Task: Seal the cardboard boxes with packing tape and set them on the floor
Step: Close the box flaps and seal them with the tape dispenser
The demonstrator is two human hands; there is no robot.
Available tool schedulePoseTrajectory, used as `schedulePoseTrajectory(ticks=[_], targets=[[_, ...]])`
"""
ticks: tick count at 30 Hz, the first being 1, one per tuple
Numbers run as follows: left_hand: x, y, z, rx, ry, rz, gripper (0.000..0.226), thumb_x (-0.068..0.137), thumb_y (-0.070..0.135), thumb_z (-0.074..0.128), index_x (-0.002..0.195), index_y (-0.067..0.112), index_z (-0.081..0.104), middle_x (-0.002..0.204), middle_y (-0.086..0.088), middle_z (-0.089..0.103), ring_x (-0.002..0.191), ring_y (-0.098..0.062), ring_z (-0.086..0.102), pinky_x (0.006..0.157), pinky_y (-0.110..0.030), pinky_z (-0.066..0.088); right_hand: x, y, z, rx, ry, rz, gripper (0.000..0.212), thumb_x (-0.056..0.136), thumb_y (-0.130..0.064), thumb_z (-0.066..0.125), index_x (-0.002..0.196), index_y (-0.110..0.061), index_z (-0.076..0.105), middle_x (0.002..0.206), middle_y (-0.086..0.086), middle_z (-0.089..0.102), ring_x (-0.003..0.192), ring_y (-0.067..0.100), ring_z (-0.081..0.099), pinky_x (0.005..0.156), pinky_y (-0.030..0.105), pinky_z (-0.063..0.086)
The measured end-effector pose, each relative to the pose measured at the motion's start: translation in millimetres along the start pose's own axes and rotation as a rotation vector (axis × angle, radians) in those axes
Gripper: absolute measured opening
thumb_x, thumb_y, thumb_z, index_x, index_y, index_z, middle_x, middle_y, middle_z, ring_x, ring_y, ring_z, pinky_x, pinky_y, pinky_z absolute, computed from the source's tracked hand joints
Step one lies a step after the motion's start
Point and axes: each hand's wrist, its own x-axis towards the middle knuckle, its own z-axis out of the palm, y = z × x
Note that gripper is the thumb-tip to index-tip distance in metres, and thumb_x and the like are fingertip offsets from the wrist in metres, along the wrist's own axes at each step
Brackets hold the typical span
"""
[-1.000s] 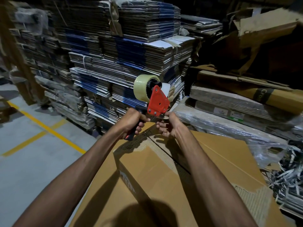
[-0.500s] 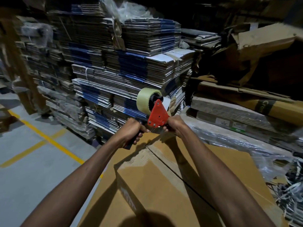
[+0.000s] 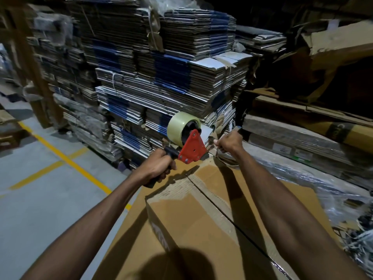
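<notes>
A brown cardboard box (image 3: 193,223) lies in front of me, its top flaps meeting in a dark seam that runs away from me. My left hand (image 3: 159,168) grips the black handle of a red tape dispenser (image 3: 192,148) with a clear tape roll (image 3: 179,126), held just above the box's far end. My right hand (image 3: 229,142) pinches the tape's free end to the right of the dispenser, beyond the box's far edge.
Tall stacks of flattened cartons (image 3: 161,77) rise right behind the box. Wrapped bundles of flat cardboard (image 3: 302,142) lie to the right. Grey floor (image 3: 40,199) with yellow lines (image 3: 66,158) stretches to the left. A tangle of strapping (image 3: 359,239) sits at the right edge.
My right hand has moved right and away from the dispenser, drawing the tape end out. The dispenser has tilted and dropped a little toward the box's far end.
</notes>
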Motion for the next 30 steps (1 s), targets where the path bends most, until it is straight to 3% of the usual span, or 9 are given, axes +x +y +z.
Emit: schedulePoseTrajectory(ticks=[4,8,11,13,15,22,24,30], targets=[[2,-15,8,-0.021,-0.003,-0.028,0.029,0.090,0.000,0.061,0.065,0.013,0.067,0.051,-0.003,0.042,0.039,-0.015,0.032,0.046,-0.029,0.029,-1,8,17,-0.042,0.000,0.025,0.023,0.080,-0.021,0.090,0.072,-0.006,0.074,0.072,0.009,0.074,0.069,0.023,0.076,0.071,0.046,0.066],[3,-20,20,-0.005,0.017,-0.074,0.034,0.090,-0.002,0.061,0.059,0.012,0.064,0.045,-0.001,0.049,0.034,-0.014,0.035,0.041,-0.024,0.029,-4,22,26,-0.069,0.045,0.035,0.025,0.085,-0.014,0.085,0.066,-0.012,0.069,0.076,0.006,0.069,0.079,0.025,0.072,0.069,0.039,0.060],[6,-23,28,-0.025,0.003,-0.120,0.030,0.091,-0.001,0.059,0.063,0.006,0.065,0.049,-0.006,0.060,0.035,-0.016,0.040,0.040,-0.025,0.031,1,32,32,-0.095,0.060,0.055,0.013,0.089,-0.008,0.079,0.077,-0.006,0.072,0.089,0.011,0.072,0.086,0.027,0.070,0.070,0.040,0.060],[10,-26,29,-0.031,0.005,-0.133,0.029,0.090,0.000,0.058,0.062,0.007,0.065,0.053,-0.009,0.062,0.036,-0.017,0.041,0.041,-0.026,0.033,5,38,33,-0.091,0.051,0.080,0.011,0.089,-0.015,0.080,0.091,-0.005,0.076,0.093,0.010,0.073,0.083,0.024,0.068,0.059,0.031,0.050],[11,-28,32,-0.015,0.008,-0.129,0.031,0.090,0.001,0.056,0.061,0.008,0.063,0.050,-0.006,0.058,0.035,-0.017,0.040,0.040,-0.025,0.032,9,43,34,-0.089,0.036,0.107,0.018,0.086,-0.021,0.086,0.094,-0.007,0.078,0.092,0.010,0.074,0.083,0.024,0.068,0.059,0.027,0.044],[20,-36,39,0.004,-0.003,-0.118,0.037,0.091,0.001,0.055,0.056,0.013,0.056,0.045,-0.001,0.048,0.036,-0.016,0.036,0.041,-0.027,0.030,22,59,45,-0.088,0.047,0.153,0.031,0.080,-0.024,0.091,0.101,-0.005,0.078,0.097,0.011,0.075,0.087,0.025,0.070,0.063,0.030,0.052],[24,-37,38,0.008,-0.010,-0.122,0.035,0.091,0.002,0.056,0.058,0.013,0.058,0.047,-0.002,0.049,0.038,-0.017,0.037,0.043,-0.028,0.031,25,64,47,-0.076,0.056,0.167,0.032,0.083,-0.021,0.089,0.106,-0.004,0.076,0.104,0.013,0.074,0.087,0.025,0.068,0.058,0.026,0.047],[31,-41,39,0.016,-0.018,-0.115,0.030,0.090,0.004,0.055,0.062,0.011,0.060,0.048,0.000,0.054,0.041,-0.018,0.040,0.045,-0.030,0.033,25,68,47,0.034,0.003,0.270,0.022,0.091,-0.012,0.080,0.094,-0.002,0.061,0.087,0.011,0.063,0.064,0.019,0.056,0.027,0.018,0.032]])
